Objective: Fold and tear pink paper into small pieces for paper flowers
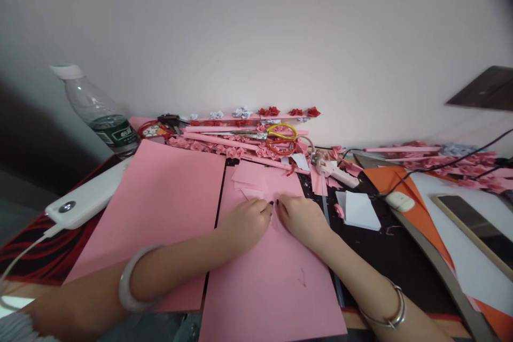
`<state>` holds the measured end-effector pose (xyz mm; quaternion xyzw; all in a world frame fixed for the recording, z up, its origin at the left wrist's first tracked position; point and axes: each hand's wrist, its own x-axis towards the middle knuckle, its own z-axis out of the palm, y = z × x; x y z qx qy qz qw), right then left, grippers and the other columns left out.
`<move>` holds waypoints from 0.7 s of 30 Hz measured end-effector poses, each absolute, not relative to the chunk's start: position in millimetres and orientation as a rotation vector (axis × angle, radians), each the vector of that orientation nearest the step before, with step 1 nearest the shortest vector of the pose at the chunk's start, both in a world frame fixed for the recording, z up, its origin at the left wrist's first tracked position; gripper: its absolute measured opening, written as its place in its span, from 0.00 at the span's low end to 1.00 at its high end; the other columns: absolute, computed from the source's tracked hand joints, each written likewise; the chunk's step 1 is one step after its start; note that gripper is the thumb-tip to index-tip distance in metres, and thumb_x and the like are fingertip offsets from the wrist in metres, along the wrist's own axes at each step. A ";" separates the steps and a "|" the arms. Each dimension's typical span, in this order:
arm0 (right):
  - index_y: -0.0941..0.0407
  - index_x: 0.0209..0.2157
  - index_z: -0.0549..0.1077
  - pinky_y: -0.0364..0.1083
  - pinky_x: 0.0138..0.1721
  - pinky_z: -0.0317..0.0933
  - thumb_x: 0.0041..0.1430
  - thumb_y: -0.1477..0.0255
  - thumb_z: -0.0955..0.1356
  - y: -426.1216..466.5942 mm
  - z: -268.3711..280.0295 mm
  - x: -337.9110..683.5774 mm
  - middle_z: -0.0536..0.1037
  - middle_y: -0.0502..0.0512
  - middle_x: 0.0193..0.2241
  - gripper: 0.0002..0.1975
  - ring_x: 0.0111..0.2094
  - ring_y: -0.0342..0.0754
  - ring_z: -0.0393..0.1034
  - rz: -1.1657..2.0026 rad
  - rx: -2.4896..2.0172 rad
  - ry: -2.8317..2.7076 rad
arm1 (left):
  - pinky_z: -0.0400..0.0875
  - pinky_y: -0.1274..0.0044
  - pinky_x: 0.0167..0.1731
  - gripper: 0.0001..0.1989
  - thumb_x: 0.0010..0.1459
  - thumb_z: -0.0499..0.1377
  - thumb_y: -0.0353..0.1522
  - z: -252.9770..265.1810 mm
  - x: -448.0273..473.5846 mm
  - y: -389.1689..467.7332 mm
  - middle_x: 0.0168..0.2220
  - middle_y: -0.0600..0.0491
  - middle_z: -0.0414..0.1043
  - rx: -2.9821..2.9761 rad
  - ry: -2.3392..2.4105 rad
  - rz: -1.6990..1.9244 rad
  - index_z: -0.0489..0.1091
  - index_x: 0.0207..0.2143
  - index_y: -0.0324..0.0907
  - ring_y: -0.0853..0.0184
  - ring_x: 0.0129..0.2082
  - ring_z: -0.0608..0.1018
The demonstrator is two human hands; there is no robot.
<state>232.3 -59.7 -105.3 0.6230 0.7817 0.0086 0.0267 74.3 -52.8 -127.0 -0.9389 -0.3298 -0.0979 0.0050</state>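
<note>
My left hand (pixel 248 224) and my right hand (pixel 300 216) meet over a large pink paper sheet (pixel 272 288). Both have curled fingers, with thumbs and fingertips pinched close together. Between them shows a faint edge of a small piece of pink paper (pixel 276 220), hard to tell from the sheet beneath; the fingers hide most of it. Just beyond my left hand lie several small pink paper squares (pixel 249 175), loosely stacked. Another large pink sheet (pixel 160 203) is under my left forearm. White paper squares (pixel 362 210) rest to the right of my right hand.
Along the wall lie rolled pink sticks with paper flowers (pixel 240 141), yellow-handled scissors (pixel 282 131) and a glue gun (pixel 336 171). On the left stand a water bottle (pixel 108 117) and a cabled white power bank (pixel 86 197). A phone (pixel 476 230) lies on the right.
</note>
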 end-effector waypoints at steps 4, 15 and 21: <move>0.58 0.31 0.69 0.42 0.22 0.50 0.59 0.70 0.56 -60.5 -105.8 230.3 0.75 0.58 0.25 0.13 0.26 0.48 0.71 0.000 1.927 2.401 | 0.66 0.72 0.36 0.14 0.60 0.43 0.25 -121.0 74.5 -55.9 0.30 0.48 0.67 -2.955 -1.047 -0.351 0.68 0.32 0.35 0.64 0.32 0.69; 0.57 0.30 0.69 0.42 0.23 0.46 0.61 0.70 0.55 -66.9 -99.9 241.3 0.75 0.56 0.24 0.15 0.26 0.47 0.71 -0.063 1.973 2.422 | 0.66 0.73 0.35 0.15 0.61 0.43 0.27 -124.1 74.2 -53.7 0.29 0.49 0.67 -2.970 -1.073 -0.347 0.69 0.37 0.35 0.65 0.32 0.69; 0.57 0.28 0.69 0.42 0.25 0.46 0.60 0.71 0.57 -64.6 -99.6 244.2 0.75 0.54 0.24 0.13 0.27 0.46 0.70 -0.185 2.013 2.463 | 0.66 0.73 0.35 0.15 0.61 0.43 0.28 -119.9 71.5 -55.7 0.31 0.49 0.66 -2.956 -1.088 -0.449 0.68 0.40 0.35 0.66 0.32 0.69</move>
